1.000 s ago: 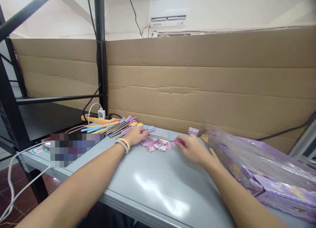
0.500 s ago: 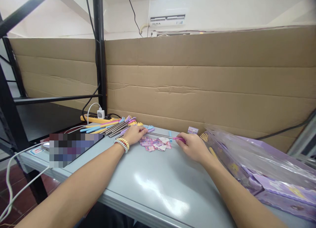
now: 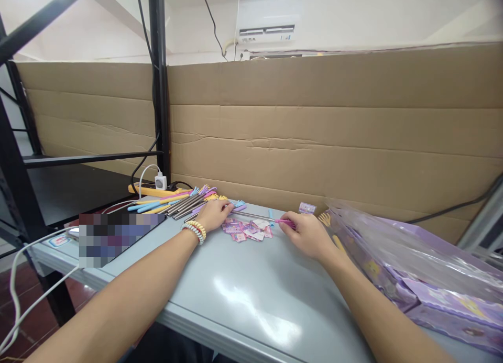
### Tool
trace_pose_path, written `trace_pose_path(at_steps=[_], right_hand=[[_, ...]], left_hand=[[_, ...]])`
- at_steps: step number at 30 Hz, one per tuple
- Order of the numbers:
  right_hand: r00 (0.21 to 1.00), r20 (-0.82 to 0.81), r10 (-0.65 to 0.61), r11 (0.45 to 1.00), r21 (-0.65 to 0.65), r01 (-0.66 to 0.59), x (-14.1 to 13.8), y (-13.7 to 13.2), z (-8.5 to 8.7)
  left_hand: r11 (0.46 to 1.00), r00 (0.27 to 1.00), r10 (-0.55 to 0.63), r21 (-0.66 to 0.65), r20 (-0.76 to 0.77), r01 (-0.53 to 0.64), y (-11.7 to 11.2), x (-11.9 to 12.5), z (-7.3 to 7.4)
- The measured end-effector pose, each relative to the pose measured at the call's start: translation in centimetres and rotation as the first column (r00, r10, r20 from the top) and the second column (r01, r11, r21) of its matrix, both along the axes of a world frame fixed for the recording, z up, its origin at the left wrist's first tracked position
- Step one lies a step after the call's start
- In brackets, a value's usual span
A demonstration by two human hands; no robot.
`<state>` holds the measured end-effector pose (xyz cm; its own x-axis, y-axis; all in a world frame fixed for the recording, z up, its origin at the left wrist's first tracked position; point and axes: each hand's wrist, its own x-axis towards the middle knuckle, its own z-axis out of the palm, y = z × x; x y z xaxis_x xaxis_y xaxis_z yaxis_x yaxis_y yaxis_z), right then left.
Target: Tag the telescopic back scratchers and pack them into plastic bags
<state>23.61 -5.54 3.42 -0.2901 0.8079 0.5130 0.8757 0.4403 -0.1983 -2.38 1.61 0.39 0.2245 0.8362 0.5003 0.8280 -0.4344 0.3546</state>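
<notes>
A telescopic back scratcher (image 3: 255, 215) with a thin metal rod and a pink end is stretched level between my hands. My left hand (image 3: 212, 215), with beaded bracelets at the wrist, is closed around its left end, which the fingers hide. The fingers of my right hand (image 3: 308, 234) are wrapped round the pink end. Just below the rod, small pink printed cards (image 3: 247, 230) lie in a loose heap on the grey table (image 3: 220, 310). Behind and left of my left hand is a pile of colourful back scratchers (image 3: 184, 202), some with hand-shaped tips. A light blue piece (image 3: 271, 215) lies near the pink end.
Purple packaging with clear plastic (image 3: 412, 253) fills the table's right side. A small purple pack (image 3: 307, 208) and a yellow hand-shaped tip (image 3: 324, 218) lie beside it. A pixelated device (image 3: 118, 240), white cables (image 3: 15, 295) and a black rack post (image 3: 159, 90) are on the left; cardboard (image 3: 334, 122) stands behind.
</notes>
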Motion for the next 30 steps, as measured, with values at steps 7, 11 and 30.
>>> trace_pose_path(at_steps=[7, 11, 30], right_hand=[[0.999, -0.006, -0.046, 0.999, 0.026, 0.046, 0.05, -0.02, 0.03], [0.999, -0.015, -0.033, 0.999, 0.022, 0.033, 0.1, 0.03, -0.03], [0.999, -0.026, 0.038, 0.999, 0.008, -0.038, 0.49, 0.08, -0.17]], left_hand=[[1.0, 1.0, 0.014, 0.001, 0.005, -0.014, 0.39, -0.15, -0.24], [1.0, 1.0, -0.012, 0.013, 0.015, 0.012, 0.54, -0.21, -0.38], [0.992, 0.992, -0.128, -0.005, 0.016, 0.128, 0.91, -0.67, -0.66]])
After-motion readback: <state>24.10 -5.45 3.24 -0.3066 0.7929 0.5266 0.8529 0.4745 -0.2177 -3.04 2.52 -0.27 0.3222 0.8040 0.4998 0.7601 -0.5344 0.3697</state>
